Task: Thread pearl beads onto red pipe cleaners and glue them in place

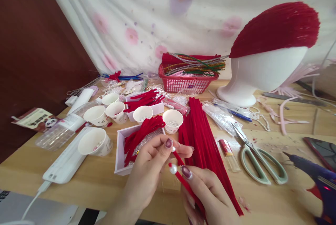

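My left hand (152, 169) is closed in a pinch on the tip of a red pipe cleaner (181, 176), just above a white pearl bead (173, 168) threaded on it. My right hand (207, 193) grips the same pipe cleaner lower down, thumb pressed beside the bead. Both hands hover over the front edge of the wooden table (105, 183). Right behind them lies a long bundle of red pipe cleaners (199, 130). A white tray (119, 148) holding bent red pieces and beads sits at my left hand.
Several paper cups (96, 142) with beads stand left and behind. Green-handled scissors (259, 165), a glue tube (228, 151) and a purple glue gun (317, 179) lie right. A red basket (187, 81) and a white mannequin head (262, 74) with a red cap stand at the back.
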{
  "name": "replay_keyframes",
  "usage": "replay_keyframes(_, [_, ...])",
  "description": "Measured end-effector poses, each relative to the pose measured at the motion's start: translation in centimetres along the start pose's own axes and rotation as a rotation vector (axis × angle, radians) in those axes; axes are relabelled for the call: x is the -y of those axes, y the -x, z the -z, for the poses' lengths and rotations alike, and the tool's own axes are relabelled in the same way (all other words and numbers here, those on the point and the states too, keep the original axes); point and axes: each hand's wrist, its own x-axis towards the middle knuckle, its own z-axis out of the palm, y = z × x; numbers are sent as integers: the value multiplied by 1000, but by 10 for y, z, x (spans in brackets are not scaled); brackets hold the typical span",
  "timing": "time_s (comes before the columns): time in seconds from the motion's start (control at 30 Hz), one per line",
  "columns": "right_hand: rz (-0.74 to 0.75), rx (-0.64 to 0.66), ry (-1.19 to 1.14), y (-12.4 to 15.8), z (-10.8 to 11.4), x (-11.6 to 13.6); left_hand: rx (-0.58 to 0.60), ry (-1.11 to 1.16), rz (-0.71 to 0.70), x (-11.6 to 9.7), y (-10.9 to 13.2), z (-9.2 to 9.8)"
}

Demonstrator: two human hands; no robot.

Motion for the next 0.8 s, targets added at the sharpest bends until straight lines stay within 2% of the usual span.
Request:
replay_keyframes(0.13, [-7,92,124,-3,5,4,9,-55,6,-1,3,0])
replay_keyframes(0.33, [78,100,234,1,7,7,-30,-10,99,1,5,-3])
replay_keyframes(0.53, [124,82,237,-1,17,1,72,-162,66,-1,3,-13])
replay_keyframes(0.6, [143,81,199,-4,21,-2,80,-310,-32,-14,-6,-13])
replay_keyframes(0.67, [170,69,123,-7,24,-4,54,-561,-187,-32,-23,-13])
replay_keyframes(0.73, [210,-13,68,-10,28,-6,10,-1016,-319,-50,-46,-15])
replay_keyframes(0.77, [229,-66,62,-12,30,-8,42,-1279,-320,-57,-59,-16])
replay_keyframes(0.8, [244,-107,64,-14,33,-11,75,-1366,-290,-62,-72,-17])
